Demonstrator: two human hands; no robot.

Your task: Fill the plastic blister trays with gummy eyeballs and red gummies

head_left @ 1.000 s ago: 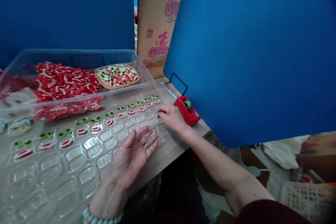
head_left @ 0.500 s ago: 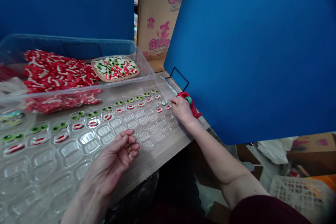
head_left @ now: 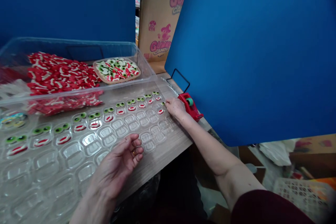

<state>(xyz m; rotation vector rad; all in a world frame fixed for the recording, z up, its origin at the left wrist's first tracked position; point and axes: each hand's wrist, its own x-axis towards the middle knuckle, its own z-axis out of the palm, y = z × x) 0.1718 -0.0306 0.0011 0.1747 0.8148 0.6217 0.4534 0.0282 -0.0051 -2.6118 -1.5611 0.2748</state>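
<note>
Seeing partly hidden green candy (head_left: 163, 103) at tips of right hand (head_left: 175, 107), just beyond red-and-white mouth candy (head_left: 160, 111) in clear plastic cups (head_left: 106, 136); can't tell if pinched. Holding left hand (head_left: 120, 162) relaxed, half-curled, near cups.

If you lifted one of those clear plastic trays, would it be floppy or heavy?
The clear trays look thin and see-through, so one is probably light. Their moulded shape may stiffen them. A filled one might spill if tipped, since its candies seem to sit uncovered.
</note>
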